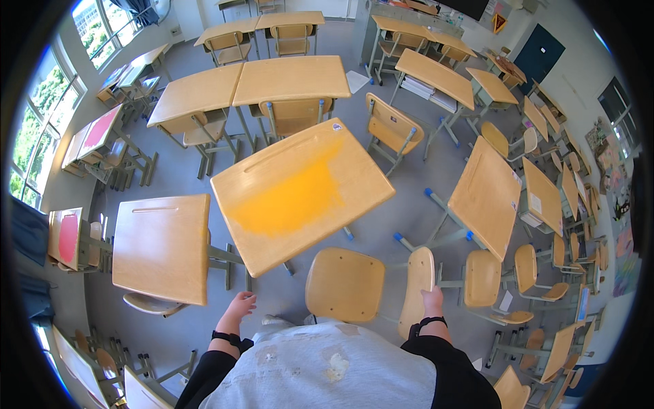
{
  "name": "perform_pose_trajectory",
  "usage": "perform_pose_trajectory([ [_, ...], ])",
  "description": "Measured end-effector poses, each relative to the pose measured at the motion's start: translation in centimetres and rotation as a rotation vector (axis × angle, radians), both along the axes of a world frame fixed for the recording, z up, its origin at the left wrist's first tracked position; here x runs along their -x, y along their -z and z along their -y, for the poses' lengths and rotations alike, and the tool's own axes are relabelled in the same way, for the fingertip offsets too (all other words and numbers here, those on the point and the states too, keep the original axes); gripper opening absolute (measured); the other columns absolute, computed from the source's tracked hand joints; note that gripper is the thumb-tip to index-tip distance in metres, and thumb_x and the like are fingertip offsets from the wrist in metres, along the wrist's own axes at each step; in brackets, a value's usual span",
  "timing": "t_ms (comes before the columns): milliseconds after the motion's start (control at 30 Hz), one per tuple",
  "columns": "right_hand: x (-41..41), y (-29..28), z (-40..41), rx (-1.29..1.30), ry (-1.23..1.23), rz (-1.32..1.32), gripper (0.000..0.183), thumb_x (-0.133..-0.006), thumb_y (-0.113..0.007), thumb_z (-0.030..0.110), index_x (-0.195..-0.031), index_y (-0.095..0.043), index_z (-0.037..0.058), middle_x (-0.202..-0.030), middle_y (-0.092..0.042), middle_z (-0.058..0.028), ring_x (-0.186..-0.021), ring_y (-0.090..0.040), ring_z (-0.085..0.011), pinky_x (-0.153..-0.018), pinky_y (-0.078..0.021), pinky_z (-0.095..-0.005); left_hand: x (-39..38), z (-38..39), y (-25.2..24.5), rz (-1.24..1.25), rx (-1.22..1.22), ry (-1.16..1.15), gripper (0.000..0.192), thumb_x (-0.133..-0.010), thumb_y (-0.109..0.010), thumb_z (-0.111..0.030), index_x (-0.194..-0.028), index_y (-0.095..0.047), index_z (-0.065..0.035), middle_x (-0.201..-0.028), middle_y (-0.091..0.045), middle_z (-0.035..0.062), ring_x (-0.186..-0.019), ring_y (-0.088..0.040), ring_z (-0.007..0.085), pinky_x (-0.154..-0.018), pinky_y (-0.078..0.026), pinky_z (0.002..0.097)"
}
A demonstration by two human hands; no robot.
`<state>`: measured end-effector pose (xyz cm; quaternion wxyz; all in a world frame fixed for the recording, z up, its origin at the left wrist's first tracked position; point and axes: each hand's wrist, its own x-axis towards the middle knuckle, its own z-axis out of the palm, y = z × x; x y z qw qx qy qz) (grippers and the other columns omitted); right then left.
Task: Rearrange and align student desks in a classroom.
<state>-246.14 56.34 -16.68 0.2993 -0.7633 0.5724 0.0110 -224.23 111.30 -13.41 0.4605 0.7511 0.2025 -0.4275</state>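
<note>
My right hand (433, 299) grips the top edge of a wooden chair backrest (418, 286). That chair's wooden seat (345, 284) is in front of my body, to the left of the backrest. Loosely curled and holding nothing, my left hand (242, 305) hangs over the floor. Ahead of me stands a wooden school desk (357, 179), turned at an angle, with a wide smear of yellow-orange colour (291, 199) across its top. A small sticker (337, 127) is on its far corner. Left of it is another wooden desk (158, 250) with a pencil groove.
A tilted-looking wooden desk (488, 199) stands at the right, with several chairs behind it. Joined desks (291, 76) are ahead, and a chair (393, 128) faces their right side. White paper (357, 82) lies on the floor. Windows (43, 117) line the left wall.
</note>
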Motion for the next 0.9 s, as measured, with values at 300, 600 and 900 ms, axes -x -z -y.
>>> perform_pose_trajectory([
  [300,11.9,1.1,-2.6,0.010,0.165,-0.117,0.033,-0.064,-0.068,0.017,-0.091,-0.058,-0.0005,-0.085,-0.062,-0.0190,-0.080,-0.061,-0.0343,-0.068,-0.0478,-0.0389,-2.2,1.7,2.2,0.012,0.428,-0.508,0.044,-0.084,-0.055,-0.034,-0.116,-0.041,-0.0069,-0.101,-0.054,0.0077,-0.092,-0.054,0.0211,-0.074,-0.044,0.0361],
  [600,31.7,7.0,-2.5,0.111,-0.341,-0.719,0.027,-0.080,-0.050,0.028,-0.092,-0.062,0.0070,-0.090,-0.062,-0.0103,-0.087,-0.058,-0.0290,-0.073,-0.0463,-0.0392,-4.3,3.9,4.4,0.005,0.368,-0.513,0.043,-0.087,-0.048,-0.036,-0.116,-0.040,-0.0065,-0.109,-0.055,0.0102,-0.093,-0.055,0.0228,-0.075,-0.043,0.0353],
  [900,19.7,-2.0,-2.3,0.851,0.566,-0.604,0.037,-0.082,-0.053,0.024,-0.113,-0.046,0.0048,-0.096,-0.052,-0.0145,-0.096,-0.050,-0.0291,-0.079,-0.0429,-0.0382,-3.9,2.8,4.2,0.063,0.222,-0.498,0.040,-0.086,-0.050,-0.035,-0.113,-0.043,-0.0065,-0.098,-0.060,0.0076,-0.081,-0.060,0.0174,-0.061,-0.045,0.0290],
])
